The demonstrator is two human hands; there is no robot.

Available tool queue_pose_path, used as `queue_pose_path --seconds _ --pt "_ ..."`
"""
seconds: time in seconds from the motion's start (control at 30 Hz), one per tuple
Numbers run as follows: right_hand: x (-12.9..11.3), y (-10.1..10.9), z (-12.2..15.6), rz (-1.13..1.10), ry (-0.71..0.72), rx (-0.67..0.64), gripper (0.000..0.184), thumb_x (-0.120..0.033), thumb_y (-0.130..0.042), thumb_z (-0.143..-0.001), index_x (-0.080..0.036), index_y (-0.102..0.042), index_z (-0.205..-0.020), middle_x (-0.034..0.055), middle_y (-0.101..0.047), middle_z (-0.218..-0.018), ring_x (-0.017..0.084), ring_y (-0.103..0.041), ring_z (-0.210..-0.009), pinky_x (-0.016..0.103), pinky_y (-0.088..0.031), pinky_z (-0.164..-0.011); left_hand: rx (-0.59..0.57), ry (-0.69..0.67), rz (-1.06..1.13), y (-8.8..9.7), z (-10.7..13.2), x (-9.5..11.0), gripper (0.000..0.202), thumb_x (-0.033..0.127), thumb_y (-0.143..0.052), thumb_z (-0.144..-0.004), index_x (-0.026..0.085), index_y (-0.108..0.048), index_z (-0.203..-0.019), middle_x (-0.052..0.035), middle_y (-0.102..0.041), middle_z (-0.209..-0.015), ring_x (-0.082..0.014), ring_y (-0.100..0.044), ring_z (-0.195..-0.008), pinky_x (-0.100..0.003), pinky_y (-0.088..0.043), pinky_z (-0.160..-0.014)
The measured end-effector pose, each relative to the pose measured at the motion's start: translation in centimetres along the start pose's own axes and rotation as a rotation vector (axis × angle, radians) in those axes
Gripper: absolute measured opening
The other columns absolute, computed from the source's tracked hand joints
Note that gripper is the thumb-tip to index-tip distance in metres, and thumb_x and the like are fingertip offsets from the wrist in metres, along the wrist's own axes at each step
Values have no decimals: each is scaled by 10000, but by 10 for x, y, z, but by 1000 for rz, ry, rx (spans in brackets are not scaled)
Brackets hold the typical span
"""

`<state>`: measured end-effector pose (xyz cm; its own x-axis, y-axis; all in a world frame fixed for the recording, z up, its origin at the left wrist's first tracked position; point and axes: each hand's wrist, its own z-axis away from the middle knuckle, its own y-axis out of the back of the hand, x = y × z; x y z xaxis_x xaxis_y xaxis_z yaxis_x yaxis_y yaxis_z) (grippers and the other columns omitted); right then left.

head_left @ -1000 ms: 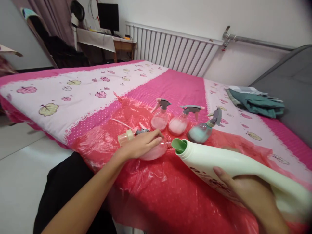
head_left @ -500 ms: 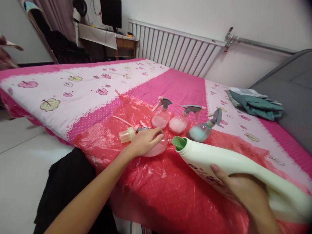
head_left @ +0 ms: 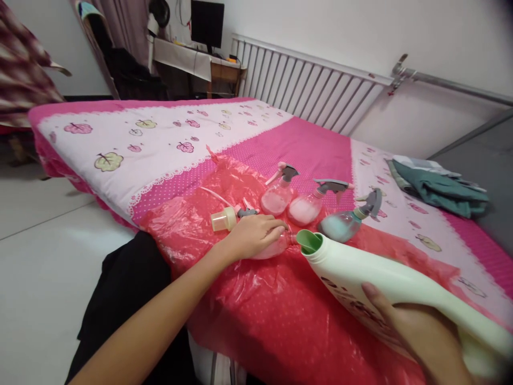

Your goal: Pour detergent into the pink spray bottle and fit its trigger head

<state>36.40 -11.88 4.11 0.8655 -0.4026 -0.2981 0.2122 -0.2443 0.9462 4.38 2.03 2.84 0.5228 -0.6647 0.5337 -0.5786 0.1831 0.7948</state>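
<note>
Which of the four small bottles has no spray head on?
The small bottle under the left hand, its bare neck at the green spout of the pale jug. The three bottles behind it have spray heads fitted.

a home bedroom: bed, desk, curtain.

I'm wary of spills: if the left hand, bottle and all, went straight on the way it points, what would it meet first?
Probably the green spout of the pale jug: the bottle under the left hand has its neck right at it. Whether they touch is unclear.
</note>
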Motion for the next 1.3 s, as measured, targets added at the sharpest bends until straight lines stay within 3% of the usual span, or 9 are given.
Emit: queue_pose_path --seconds 0.23,0.33,0.47,0.57,0.73,0.93,1.1,1.3 --pt "0 -1 -1 -10 90 55 835 -900 -450 -788 -196 -729 -1140 152 -743 -1149 438 -648 -1202 582 -469 -1121 -8 -8 28 1 -2 -2 429 346 -339 -1114 231 -738 -1222 -58 -794 -1262 -250 -737 -1155 -381 -518 -1011" --pt "-2 1 0 -23 104 73 835 -906 -472 -782 -195 -710 -1149 156 -731 -1180 426 -629 -1263 542 -479 -1125 -8 14 36 1 -4 -2 443 354 -335 -1104 212 -740 -1217 -68 -792 -1272 -269 -733 -1171 -403 -517 -1020" --pt "-8 5 2 -50 34 27 870 -895 -512 -789 -165 -677 -1231 182 -700 -1279 412 -623 -1298 482 -515 -1103 1 34 20 0 -8 -3 467 381 -323 -1096 226 -747 -1216 -72 -790 -1271 -280 -730 -1162 -420 -518 -1031" --pt "-12 8 3 -85 -11 -4 858 -894 -563 -757 -164 -695 -1190 181 -714 -1254 419 -643 -1260 460 -533 -1080 1 43 23 0 -11 -4 480 398 -320 -1091 222 -748 -1218 -80 -789 -1266 -288 -727 -1157 -435 -520 -1029" --pt "-14 9 2 -85 -5 15 916 -892 -589 -753 -168 -689 -1304 173 -724 -1222 425 -658 -1217 473 -518 -1085 7 33 51 1 -14 -3 482 407 -335 -1085 204 -754 -1212 -87 -793 -1255 -286 -730 -1149 -421 -520 -1018" --pt "-18 11 1 -117 4 -2 885 -872 -614 -749 -193 -704 -1308 138 -747 -1166 414 -663 -1210 462 -542 -1020 20 60 54 2 -16 -1 497 440 -346 -1076 198 -760 -1205 -84 -799 -1264 -294 -731 -1164 -422 -518 -1032" --pt "-19 12 -1 -134 46 59 812 -809 -660 -773 -198 -710 -1305 124 -762 -1082 389 -700 -1111 416 -568 -905 10 63 57 3 -18 -2 498 439 -345 -1064 208 -762 -1206 -77 -798 -1283 -296 -734 -1164 -431 -522 -1029" --pt "-22 15 -2 -138 -1 -5 770 -790 -682 -765 -214 -736 -1272 131 -761 -1062 424 -699 -1098 455 -575 -873 4 72 55 3 -18 -3 513 477 -344 -1076 208 -750 -1240 -89 -792 -1295 -299 -730 -1183 -431 -528 -1032"
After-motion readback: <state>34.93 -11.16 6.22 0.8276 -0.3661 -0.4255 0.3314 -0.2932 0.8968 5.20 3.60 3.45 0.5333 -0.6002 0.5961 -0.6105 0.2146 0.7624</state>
